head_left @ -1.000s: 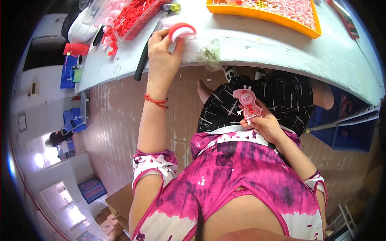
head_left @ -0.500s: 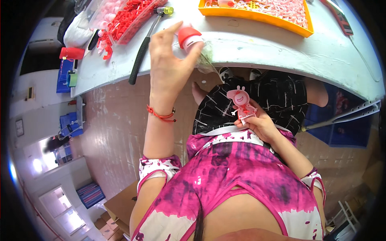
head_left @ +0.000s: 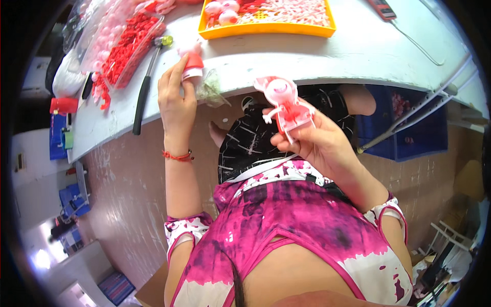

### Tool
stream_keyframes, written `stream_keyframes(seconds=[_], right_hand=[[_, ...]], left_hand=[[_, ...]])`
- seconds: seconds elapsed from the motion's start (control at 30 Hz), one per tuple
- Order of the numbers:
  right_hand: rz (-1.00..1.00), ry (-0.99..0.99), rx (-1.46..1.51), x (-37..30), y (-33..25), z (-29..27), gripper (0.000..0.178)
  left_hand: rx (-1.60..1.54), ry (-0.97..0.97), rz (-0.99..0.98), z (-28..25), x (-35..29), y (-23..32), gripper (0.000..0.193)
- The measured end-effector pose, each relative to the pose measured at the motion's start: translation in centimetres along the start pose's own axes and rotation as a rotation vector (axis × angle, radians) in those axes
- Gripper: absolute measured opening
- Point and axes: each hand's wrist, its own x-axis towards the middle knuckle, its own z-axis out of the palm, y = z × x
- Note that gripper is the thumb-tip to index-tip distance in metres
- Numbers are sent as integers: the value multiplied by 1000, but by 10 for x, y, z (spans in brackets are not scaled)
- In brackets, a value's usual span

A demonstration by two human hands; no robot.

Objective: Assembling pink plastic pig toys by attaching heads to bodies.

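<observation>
At the table's near edge, my left hand [head_left: 176,97] has its index finger and thumb closed around the lower part of a small toy figure [head_left: 193,62]. The figure stands upright, pink above, with a red body and white base. My right hand [head_left: 319,135], raised over my lap, pinches a pink pig-shaped toy [head_left: 286,102] between thumb and fingers. This toy has a round head, a pink-and-red body and thin white limbs; the fingers cover part of its lower side. A crumpled clear plastic bag [head_left: 212,88] lies beside the left hand, hanging over the table edge.
A black-handled hammer [head_left: 144,97] lies left on the white table [head_left: 276,56]. Beyond it stands a clear box [head_left: 123,79] of red parts. A yellow tray [head_left: 266,31] holds pink parts and balls. Blue bins [head_left: 404,128] stand under the table at right, near a metal leg [head_left: 409,120].
My right hand has lifted the pig-shaped toy up and forward from my lap. My left fingers have drawn closer around the standing figure. The view has shifted to the right.
</observation>
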Motion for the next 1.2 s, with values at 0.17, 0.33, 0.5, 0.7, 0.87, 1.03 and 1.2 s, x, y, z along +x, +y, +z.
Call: stream_keyframes(seconds=[0.17,0.33,0.5,0.7,0.87,1.03,1.2], right_hand=[[-250,108,-19,38,-34,22,29],[-356,90,-19,86,-52,16,40],[-357,190,57,104,-62,21,42],[-325,177,148,103,-63,27,37],[-313,118,151,105,-60,20,37],[-308,91,272,106,-57,17,41],[-235,113,259,83,-39,19,28]], left_hand=[[10,2,-5,2,-4,3,46],[12,17,1,1,-5,4,45],[3,25,-14,2,-6,5,45],[2,36,-12,2,-6,4,45],[-1,43,-8,3,-4,5,45],[-7,34,-28,2,-6,5,44],[-57,155,-85,3,-13,3,36]])
